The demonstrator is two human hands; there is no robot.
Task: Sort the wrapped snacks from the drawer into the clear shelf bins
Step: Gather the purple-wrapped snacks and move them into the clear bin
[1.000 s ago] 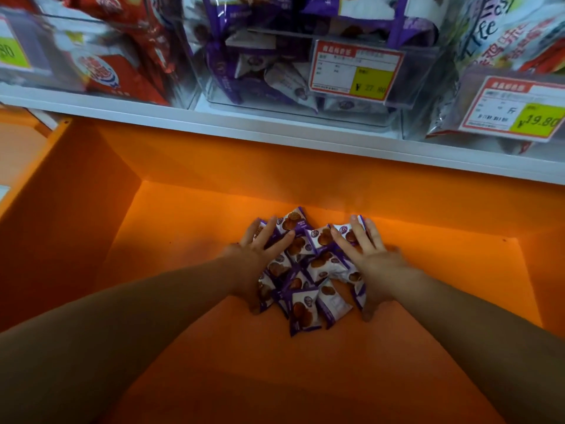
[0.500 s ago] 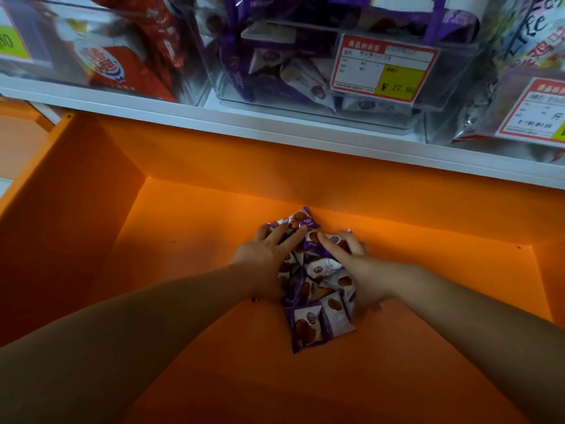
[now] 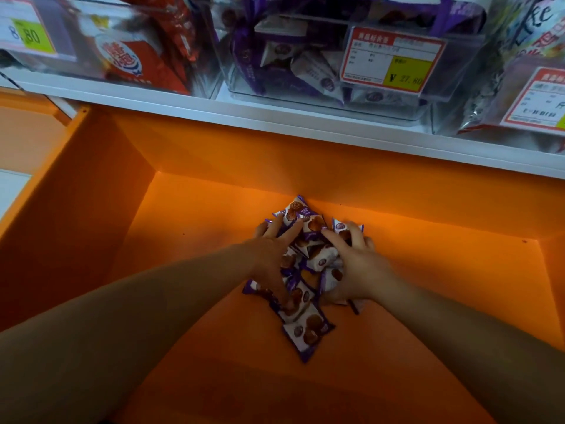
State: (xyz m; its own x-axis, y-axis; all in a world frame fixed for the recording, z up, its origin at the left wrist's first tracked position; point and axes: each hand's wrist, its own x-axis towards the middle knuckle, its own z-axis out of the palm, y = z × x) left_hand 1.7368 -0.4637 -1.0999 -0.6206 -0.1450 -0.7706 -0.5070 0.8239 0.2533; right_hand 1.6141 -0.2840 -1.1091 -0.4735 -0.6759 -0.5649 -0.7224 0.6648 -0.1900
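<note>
A pile of small purple-and-white wrapped snacks (image 3: 312, 258) lies at the back of the orange drawer (image 3: 195, 240). My left hand (image 3: 269, 258) clasps the pile from the left, fingers spread over the top packets and thumb pressed on a lower one. From the right, my right hand (image 3: 357, 264) grips the pile with its fingers curled over the upper packets. One packet (image 3: 307, 332) sticks out in front of both hands. Directly above, on the white shelf (image 3: 275, 117), a clear bin (image 3: 244, 71) holds the same purple snacks.
A clear bin with red packets (image 3: 131, 59) stands at the left of the shelf, and another bin with mixed bags (image 3: 495, 96) at the right. Price tags (image 3: 394, 61) hang on the bin fronts. The drawer's tall orange walls (image 3: 76, 209) close in the sides.
Both hands have drawn together, squeezing the spread-out snacks into a tighter heap. The right hand's fingers have curled over the packets. The view has shifted slightly left.
</note>
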